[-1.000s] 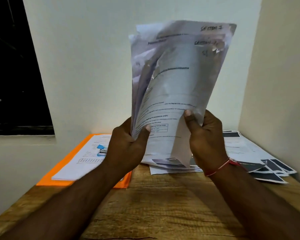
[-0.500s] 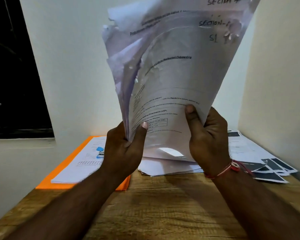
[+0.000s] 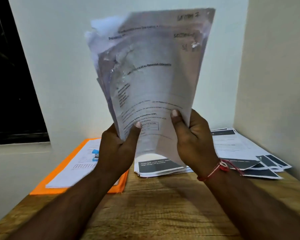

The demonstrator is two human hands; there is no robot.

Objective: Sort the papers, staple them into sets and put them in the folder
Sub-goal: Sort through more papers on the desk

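Sorting step: my left hand (image 3: 118, 149) and right hand (image 3: 194, 142) both grip the paper stack (image 3: 151, 80), upright above the desk. Next I'd guess: square edges, then reach the stapler (image 3: 95, 155) on the folder (image 3: 42, 186), left of my left hand.

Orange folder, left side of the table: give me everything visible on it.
The orange folder lies flat on the wooden table, near its left edge. It looks like thin card or plastic. Only its left and front borders show; a stack of white printed sheets covers the rest, with a small blue stapler on top. The left hand and forearm hide its right part. Neither hand touches it.
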